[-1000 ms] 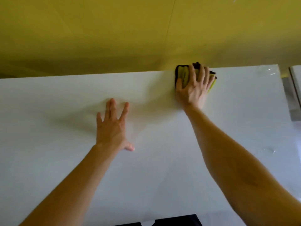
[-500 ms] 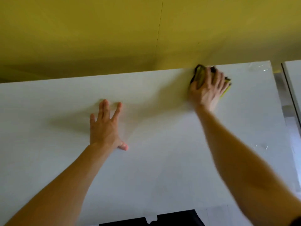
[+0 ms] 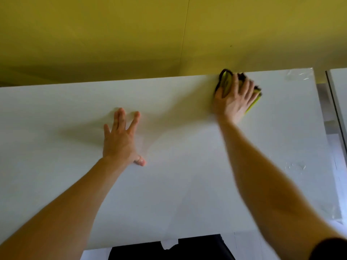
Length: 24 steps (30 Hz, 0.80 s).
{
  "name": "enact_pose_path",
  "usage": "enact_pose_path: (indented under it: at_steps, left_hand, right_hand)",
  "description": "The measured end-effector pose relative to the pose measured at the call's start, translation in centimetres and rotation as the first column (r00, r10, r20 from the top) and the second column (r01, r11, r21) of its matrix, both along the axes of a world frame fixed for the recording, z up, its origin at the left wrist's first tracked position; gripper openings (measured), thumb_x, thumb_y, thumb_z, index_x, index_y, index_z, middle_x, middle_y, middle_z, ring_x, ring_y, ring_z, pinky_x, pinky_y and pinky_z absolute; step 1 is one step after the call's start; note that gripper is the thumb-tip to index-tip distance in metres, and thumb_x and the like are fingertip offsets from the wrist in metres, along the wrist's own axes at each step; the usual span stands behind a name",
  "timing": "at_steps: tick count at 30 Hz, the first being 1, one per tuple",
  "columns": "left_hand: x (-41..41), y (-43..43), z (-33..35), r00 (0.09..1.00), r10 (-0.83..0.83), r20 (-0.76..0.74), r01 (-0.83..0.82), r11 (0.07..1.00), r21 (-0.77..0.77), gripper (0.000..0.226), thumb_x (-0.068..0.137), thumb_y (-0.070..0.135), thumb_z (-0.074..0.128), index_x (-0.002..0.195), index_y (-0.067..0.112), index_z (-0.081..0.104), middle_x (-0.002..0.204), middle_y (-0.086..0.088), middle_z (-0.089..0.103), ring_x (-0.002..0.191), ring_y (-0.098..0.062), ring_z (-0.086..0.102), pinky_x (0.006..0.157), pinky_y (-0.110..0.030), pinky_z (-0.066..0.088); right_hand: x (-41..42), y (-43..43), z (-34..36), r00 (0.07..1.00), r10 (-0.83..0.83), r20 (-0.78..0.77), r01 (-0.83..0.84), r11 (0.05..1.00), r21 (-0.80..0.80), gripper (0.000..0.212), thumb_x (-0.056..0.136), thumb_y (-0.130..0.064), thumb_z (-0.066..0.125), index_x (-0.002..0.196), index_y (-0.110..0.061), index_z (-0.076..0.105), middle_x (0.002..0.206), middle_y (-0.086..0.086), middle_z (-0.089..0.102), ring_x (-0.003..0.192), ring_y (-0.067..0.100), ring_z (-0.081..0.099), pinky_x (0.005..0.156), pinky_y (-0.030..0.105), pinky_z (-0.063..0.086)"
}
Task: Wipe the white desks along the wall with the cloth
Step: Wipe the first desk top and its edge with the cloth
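White desk (image 3: 178, 194), one, with a glossy top that fills most of the view. Its far edge runs against a yellow wall (image 3: 93, 34), which carries one thin vertical seam (image 3: 185, 34) above the middle of the desk. Clear plastic film (image 3: 296, 76), wrinkled, lies on the far right corner of the desk, and a second wrinkled patch (image 3: 297, 166) shows near the right edge, about halfway along it. Cloth (image 3: 225, 81), one, yellow-green with dark edging and bunched; it lies on the desk at the far edge, right of centre and short of the far right corner. Right hand (image 3: 234, 102): laid palm-down on the cloth, fingers spread and nearly straight, pressing it to the desk rather than curling round it. The thumb lies along the cloth's left side, and the hand is blurred, so finer detail cannot be told. Left hand (image 3: 120, 141): flat on the bare desk left of centre, well apart from the cloth, fingers straight and splayed, thumb out to the right, holding nothing. A soft shadow spreads on the desk around and between the hands. Second white desk (image 3: 339, 87): only its left edge is in view, parted from the first by a narrow gap (image 3: 322, 94). A dark shape (image 3: 169, 248) shows below the near edge and cannot be identified. A dark sleeve (image 3: 330, 248) covers the right arm at the lower right.
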<state>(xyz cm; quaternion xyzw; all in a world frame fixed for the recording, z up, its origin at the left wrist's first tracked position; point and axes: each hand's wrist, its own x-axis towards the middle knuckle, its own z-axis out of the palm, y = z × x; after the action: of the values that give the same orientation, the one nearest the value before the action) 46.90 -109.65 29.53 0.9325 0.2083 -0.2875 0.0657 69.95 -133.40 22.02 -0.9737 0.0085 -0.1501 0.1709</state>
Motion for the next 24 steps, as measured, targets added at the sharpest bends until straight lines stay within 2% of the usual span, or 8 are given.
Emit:
enact_pose_path:
  at_steps: [2, 4, 7, 12, 15, 17, 21, 24]
  left_hand:
    - [0.0, -0.1, 0.0, 1.000, 0.011, -0.002, -0.011, 1.000, 0.004, 0.177, 0.046, 0.074, 0.100, 0.169, 0.036, -0.023, 0.177, -0.016, -0.028, 0.166, -0.035, -0.021, 0.132, -0.064, 0.012]
    - [0.1, -0.1, -0.1, 1.000, 0.003, -0.015, -0.002, 1.000, 0.016, 0.179, 0.044, 0.075, 0.099, 0.169, 0.035, -0.022, 0.176, -0.018, -0.029, 0.166, -0.035, -0.021, 0.132, -0.065, 0.012]
    - [0.0, 0.0, 0.1, 0.999, -0.012, -0.034, 0.013, 1.000, 0.027, 0.178, 0.047, 0.079, 0.096, 0.167, 0.035, -0.027, 0.175, -0.019, -0.031, 0.165, -0.038, -0.022, 0.132, -0.065, 0.012]
    - [-0.4, 0.0, 0.7, 0.997, -0.066, -0.038, 0.067, 0.997, 0.035, 0.169, 0.056, 0.083, 0.090, 0.168, 0.032, -0.027, 0.176, -0.021, -0.027, 0.166, -0.041, -0.018, 0.132, -0.064, 0.015]
    - [-1.3, -0.9, 0.9, 0.998, -0.040, -0.045, 0.042, 0.997, 0.061, 0.157, 0.064, 0.080, 0.088, 0.172, 0.031, -0.014, 0.176, -0.026, -0.019, 0.167, -0.045, -0.008, 0.132, -0.060, 0.021]
    - [-2.8, -2.1, 1.3, 0.999, -0.017, -0.047, 0.020, 0.998, 0.065, 0.151, 0.066, 0.079, 0.088, 0.173, 0.029, -0.006, 0.176, -0.027, -0.017, 0.166, -0.045, -0.002, 0.130, -0.059, 0.027]
    - [-6.9, -3.5, 1.5, 0.988, -0.061, -0.142, 0.079, 0.989, 0.124, 0.166, 0.055, 0.087, 0.087, 0.170, 0.028, -0.017, 0.176, -0.025, -0.018, 0.166, -0.046, -0.002, 0.130, -0.063, 0.024]
    - [-8.5, -3.2, 0.9, 0.988, -0.074, -0.136, 0.091, 0.988, 0.124, 0.172, 0.054, 0.083, 0.090, 0.166, 0.031, -0.029, 0.176, -0.024, -0.021, 0.166, -0.046, -0.007, 0.132, -0.064, 0.015]
  right_hand:
    - [-7.2, 4.3, 0.8, 0.967, 0.255, -0.006, -0.255, 0.967, 0.025, 0.054, 0.101, -0.048, 0.057, 0.153, -0.033, 0.062, 0.162, 0.010, 0.053, 0.155, 0.036, 0.042, 0.128, 0.059, 0.024]
    - [-13.9, 6.2, 1.6, 0.617, 0.777, -0.124, -0.780, 0.625, 0.035, 0.052, 0.105, -0.048, 0.058, 0.156, -0.035, 0.059, 0.167, 0.009, 0.047, 0.161, 0.036, 0.033, 0.130, 0.060, 0.020]
    - [-12.5, 3.4, 1.6, 0.160, 0.979, -0.129, -0.985, 0.167, 0.040, 0.054, 0.104, -0.047, 0.065, 0.155, -0.030, 0.061, 0.168, 0.009, 0.047, 0.162, 0.034, 0.033, 0.133, 0.059, 0.020]
    - [-0.2, -5.7, 0.4, 0.844, 0.537, -0.013, -0.537, 0.844, -0.006, 0.051, 0.101, -0.043, 0.065, 0.151, -0.030, 0.064, 0.159, 0.011, 0.055, 0.152, 0.038, 0.046, 0.124, 0.062, 0.032]
    - [-4.7, -2.7, 1.0, 0.995, 0.067, -0.077, -0.063, 0.996, 0.061, 0.064, 0.094, -0.047, 0.063, 0.156, -0.033, 0.056, 0.165, 0.009, 0.049, 0.158, 0.034, 0.037, 0.131, 0.058, 0.020]
    - [-12.0, 1.6, 2.0, 0.942, 0.334, -0.037, -0.329, 0.938, 0.105, 0.053, 0.098, -0.041, 0.064, 0.150, -0.033, 0.062, 0.159, 0.011, 0.054, 0.152, 0.039, 0.043, 0.128, 0.059, 0.025]
    - [-20.7, 2.1, 1.6, 0.143, 0.974, -0.177, -0.985, 0.157, 0.067, 0.058, 0.104, -0.047, 0.061, 0.159, -0.031, 0.055, 0.173, 0.009, 0.040, 0.166, 0.032, 0.025, 0.133, 0.060, 0.017]
    - [-13.7, -1.1, 0.3, 0.291, 0.949, -0.123, -0.951, 0.301, 0.067, 0.057, 0.100, -0.046, 0.069, 0.154, -0.028, 0.062, 0.166, 0.011, 0.049, 0.161, 0.036, 0.036, 0.131, 0.061, 0.023]
